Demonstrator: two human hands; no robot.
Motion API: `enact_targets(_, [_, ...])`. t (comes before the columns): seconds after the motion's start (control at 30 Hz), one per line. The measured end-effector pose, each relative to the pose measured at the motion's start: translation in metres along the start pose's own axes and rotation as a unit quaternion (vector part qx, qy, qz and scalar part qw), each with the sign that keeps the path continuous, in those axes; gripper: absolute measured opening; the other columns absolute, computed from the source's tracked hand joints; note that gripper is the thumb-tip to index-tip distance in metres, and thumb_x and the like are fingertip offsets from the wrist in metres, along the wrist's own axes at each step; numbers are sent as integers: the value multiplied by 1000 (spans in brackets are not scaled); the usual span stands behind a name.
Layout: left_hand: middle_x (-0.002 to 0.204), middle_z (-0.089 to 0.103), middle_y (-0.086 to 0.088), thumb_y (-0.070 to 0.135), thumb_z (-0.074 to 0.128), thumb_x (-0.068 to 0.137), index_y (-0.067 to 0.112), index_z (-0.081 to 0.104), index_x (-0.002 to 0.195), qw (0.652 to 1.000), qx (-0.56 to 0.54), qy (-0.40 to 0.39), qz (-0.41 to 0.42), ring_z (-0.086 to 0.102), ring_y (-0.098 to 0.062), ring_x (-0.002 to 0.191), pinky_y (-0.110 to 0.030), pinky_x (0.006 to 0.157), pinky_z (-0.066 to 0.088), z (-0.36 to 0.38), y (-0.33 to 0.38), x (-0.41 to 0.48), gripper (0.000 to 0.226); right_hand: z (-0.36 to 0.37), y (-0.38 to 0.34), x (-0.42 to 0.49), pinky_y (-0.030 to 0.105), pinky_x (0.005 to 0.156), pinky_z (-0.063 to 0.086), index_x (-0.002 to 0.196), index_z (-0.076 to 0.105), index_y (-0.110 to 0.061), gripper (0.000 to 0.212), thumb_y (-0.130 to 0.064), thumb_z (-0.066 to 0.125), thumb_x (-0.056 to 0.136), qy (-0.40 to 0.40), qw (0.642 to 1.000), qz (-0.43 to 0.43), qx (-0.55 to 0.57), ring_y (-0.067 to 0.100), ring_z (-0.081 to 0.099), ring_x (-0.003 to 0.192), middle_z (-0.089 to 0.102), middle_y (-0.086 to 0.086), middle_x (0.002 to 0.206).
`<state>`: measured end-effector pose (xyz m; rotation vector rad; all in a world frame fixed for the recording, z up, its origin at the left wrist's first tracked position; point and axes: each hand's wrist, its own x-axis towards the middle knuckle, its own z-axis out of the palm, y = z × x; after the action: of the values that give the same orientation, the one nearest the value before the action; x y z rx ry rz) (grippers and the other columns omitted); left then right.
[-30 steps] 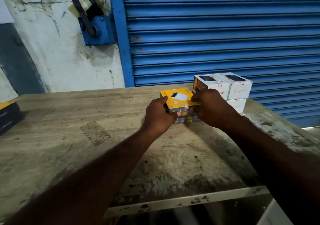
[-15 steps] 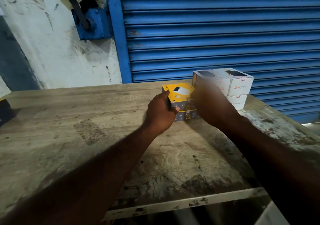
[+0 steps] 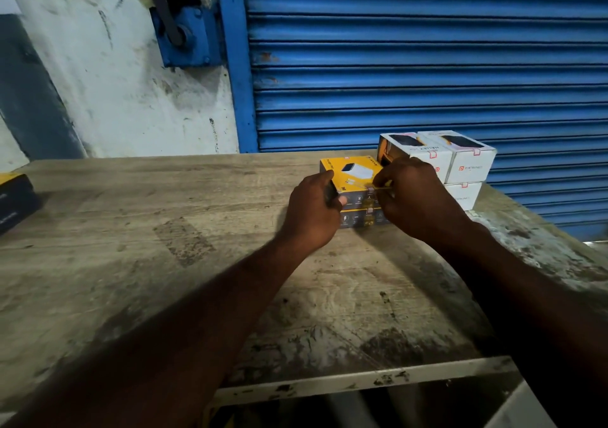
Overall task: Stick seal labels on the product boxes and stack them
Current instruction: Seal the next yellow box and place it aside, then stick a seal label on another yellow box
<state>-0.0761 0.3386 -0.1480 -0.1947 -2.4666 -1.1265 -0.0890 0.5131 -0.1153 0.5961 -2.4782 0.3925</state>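
Two yellow-topped product boxes are stacked on the wooden table (image 3: 164,263); the upper yellow box (image 3: 353,172) rests on the lower one (image 3: 358,219). My left hand (image 3: 312,212) grips the upper box's left front corner. My right hand (image 3: 418,197) is on its right front edge, fingertips pinched at a small pink seal label (image 3: 371,188) folded over that edge. A similar label shows on the lower box's front. To the right stands a stack of white boxes (image 3: 467,164) with red-outlined seals.
A dark box with a yellow top (image 3: 14,197) lies at the table's far left edge. A blue roller shutter (image 3: 411,65) and a stained white wall (image 3: 131,98) stand behind the table. The table's front edge (image 3: 362,383) is worn.
My right hand shifted along the upper yellow box's front edge and now pinches at the seal label. The left hand keeps its grip. The view has drifted a little.
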Motion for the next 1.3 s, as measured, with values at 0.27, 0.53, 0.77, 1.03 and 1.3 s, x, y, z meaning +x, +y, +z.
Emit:
enact_targets(0.27, [143, 54, -9, 11, 67, 93, 11, 55, 140, 996, 57, 48, 44, 48, -25, 133, -28, 110, 32, -47, -28, -10, 49, 22, -77, 20, 29, 88, 40, 115, 70, -4, 32, -12, 72, 84, -7, 996, -34, 86, 32, 61, 105, 69, 15, 110])
enact_targets(0.53, [142, 53, -8, 16, 70, 92, 18, 55, 141, 989, 103, 107, -13, 52, -28, 127, -47, 108, 42, -151, -93, -42, 51, 63, -179, 54, 34, 93, 48, 126, 63, -14, 36, -25, 68, 93, -45, 990, -48, 125, 24, 58, 113, 65, 5, 121])
enact_targets(0.77, [147, 49, -3, 35, 72, 90, 24, 53, 141, 968, 182, 155, -79, 43, -25, 137, -51, 113, 35, -255, -149, -79, 55, 101, -282, 81, 30, 83, 46, 128, 59, -14, 42, -30, 70, 91, -102, 973, -74, 194, 22, 61, 103, 64, 6, 120])
enact_targets(1.03, [127, 60, -15, 31, 71, 85, 14, 64, 125, 932, 287, 173, -139, 52, -38, 123, -51, 100, 44, -352, -202, -111, 44, 144, -404, 91, 23, 81, 44, 123, 62, -16, 49, -38, 81, 83, -178, 913, -71, 361, 17, 66, 100, 69, 2, 114])
enact_targets(1.3, [149, 42, -22, 3, 58, 85, 14, 55, 140, 907, 303, 227, -182, 39, -44, 136, -56, 104, 42, -399, -239, -130, 55, 180, -459, 108, 40, 99, 49, 136, 56, -19, 66, -27, 84, 78, -177, 906, -104, 370, 27, 55, 124, 60, 12, 132])
